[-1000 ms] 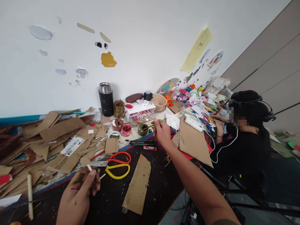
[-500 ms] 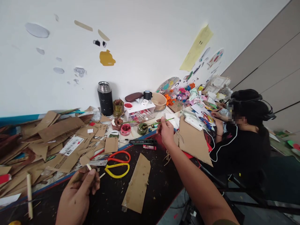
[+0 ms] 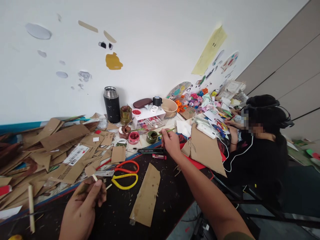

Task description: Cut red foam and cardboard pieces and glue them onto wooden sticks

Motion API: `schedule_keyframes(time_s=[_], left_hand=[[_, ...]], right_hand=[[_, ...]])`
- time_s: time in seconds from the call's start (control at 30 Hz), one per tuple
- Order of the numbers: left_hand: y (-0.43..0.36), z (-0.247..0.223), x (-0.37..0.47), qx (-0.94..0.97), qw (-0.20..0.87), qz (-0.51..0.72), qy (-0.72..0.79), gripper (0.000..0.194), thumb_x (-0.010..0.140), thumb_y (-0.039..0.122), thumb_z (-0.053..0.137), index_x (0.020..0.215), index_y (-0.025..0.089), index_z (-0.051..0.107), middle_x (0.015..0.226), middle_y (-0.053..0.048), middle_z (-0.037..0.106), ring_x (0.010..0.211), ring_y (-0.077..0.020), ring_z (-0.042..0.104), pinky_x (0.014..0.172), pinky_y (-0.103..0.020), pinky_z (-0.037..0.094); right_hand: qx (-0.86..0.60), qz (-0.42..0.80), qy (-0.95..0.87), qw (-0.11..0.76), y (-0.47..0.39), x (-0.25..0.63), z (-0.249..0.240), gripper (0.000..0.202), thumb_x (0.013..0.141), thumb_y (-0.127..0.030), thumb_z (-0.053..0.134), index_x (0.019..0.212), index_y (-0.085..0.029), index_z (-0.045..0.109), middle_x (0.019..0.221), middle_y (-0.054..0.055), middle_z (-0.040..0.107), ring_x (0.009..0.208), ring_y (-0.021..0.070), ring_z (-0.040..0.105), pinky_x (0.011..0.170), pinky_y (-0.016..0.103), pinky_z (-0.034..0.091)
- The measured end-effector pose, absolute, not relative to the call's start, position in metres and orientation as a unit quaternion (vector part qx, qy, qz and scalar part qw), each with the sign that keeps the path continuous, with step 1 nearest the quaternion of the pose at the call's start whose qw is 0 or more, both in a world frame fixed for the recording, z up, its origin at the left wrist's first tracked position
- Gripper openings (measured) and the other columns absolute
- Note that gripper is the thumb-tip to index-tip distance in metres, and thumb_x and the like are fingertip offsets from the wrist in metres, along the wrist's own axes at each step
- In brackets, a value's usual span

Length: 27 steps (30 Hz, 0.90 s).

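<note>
My left hand (image 3: 83,203), smeared with dark paint, is closed around a thin pale wooden stick (image 3: 94,177) at the lower left. My right hand (image 3: 171,142) pinches a green-handled paintbrush (image 3: 168,130), its tip at the jar of dark green paint (image 3: 151,137). A jar of red paint (image 3: 134,137) and a jar of brown paint (image 3: 125,131) stand to the left of the green one. Scissors (image 3: 125,175) with one red and one yellow handle lie between my hands, beside a strip of cardboard (image 3: 146,196).
Cardboard scraps (image 3: 72,150) are heaped on the left. A black thermos (image 3: 112,105) stands by the wall. A utility knife (image 3: 151,151) lies below the jars. A co-worker (image 3: 260,156) sits at the right near a cardboard sheet (image 3: 206,150).
My right hand has moved left with the paintbrush, bringing it closer to the green paint jar. My left hand and its stick have hardly moved.
</note>
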<state>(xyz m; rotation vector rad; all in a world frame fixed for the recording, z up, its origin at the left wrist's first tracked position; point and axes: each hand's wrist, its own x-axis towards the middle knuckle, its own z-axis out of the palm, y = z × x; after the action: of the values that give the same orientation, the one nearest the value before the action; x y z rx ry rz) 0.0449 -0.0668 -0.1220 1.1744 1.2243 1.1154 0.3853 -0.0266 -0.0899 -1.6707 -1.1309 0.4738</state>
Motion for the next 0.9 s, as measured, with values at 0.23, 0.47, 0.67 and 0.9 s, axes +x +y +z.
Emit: schedule_keyframes(time_s=[0.23,0.47,0.67,0.9], left_hand=[[-0.067,-0.130,0.042,0.463,0.570,0.465,0.494,0.048,0.087,0.065,0.080,0.072,0.022,0.065,0.063,0.001,0.062,0.055,-0.0162,0.055,0.046,-0.025,0.047],[-0.068,-0.129,0.043,0.458,0.576,0.465,0.492,0.048,0.089,0.065,0.079,0.072,0.022,0.064,0.062,0.001,0.061,0.055,-0.0159,0.054,0.046,-0.025,0.047],[-0.067,-0.135,0.042,0.449,0.582,0.470,0.489,0.044,0.089,0.061,0.080,0.074,0.022,0.064,0.064,0.001,0.061,0.056,-0.0162,0.055,0.047,-0.026,0.046],[-0.067,-0.134,0.041,0.453,0.582,0.466,0.489,0.045,0.090,0.061,0.079,0.074,0.022,0.064,0.065,0.001,0.061,0.057,-0.0163,0.055,0.048,-0.026,0.047]], right_hand=[[-0.706,0.154,-0.548,0.421,-0.027,0.378,-0.090,0.036,0.108,-0.049,0.054,0.085,-0.025,0.068,0.058,0.000,0.062,0.056,0.0215,0.063,0.063,0.030,0.046],[-0.722,0.127,-0.557,0.389,-0.026,0.380,-0.088,0.040,0.113,-0.047,0.045,0.089,-0.025,0.068,0.061,0.000,0.064,0.059,0.0214,0.066,0.064,0.029,0.046],[-0.727,0.124,-0.580,0.347,-0.025,0.377,-0.085,0.034,0.114,-0.038,0.048,0.095,-0.023,0.071,0.061,0.000,0.066,0.062,0.0221,0.067,0.070,0.029,0.046],[-0.736,0.118,-0.567,0.351,-0.020,0.379,-0.080,0.036,0.115,-0.041,0.045,0.097,-0.024,0.072,0.061,0.000,0.066,0.064,0.0229,0.067,0.070,0.029,0.044]])
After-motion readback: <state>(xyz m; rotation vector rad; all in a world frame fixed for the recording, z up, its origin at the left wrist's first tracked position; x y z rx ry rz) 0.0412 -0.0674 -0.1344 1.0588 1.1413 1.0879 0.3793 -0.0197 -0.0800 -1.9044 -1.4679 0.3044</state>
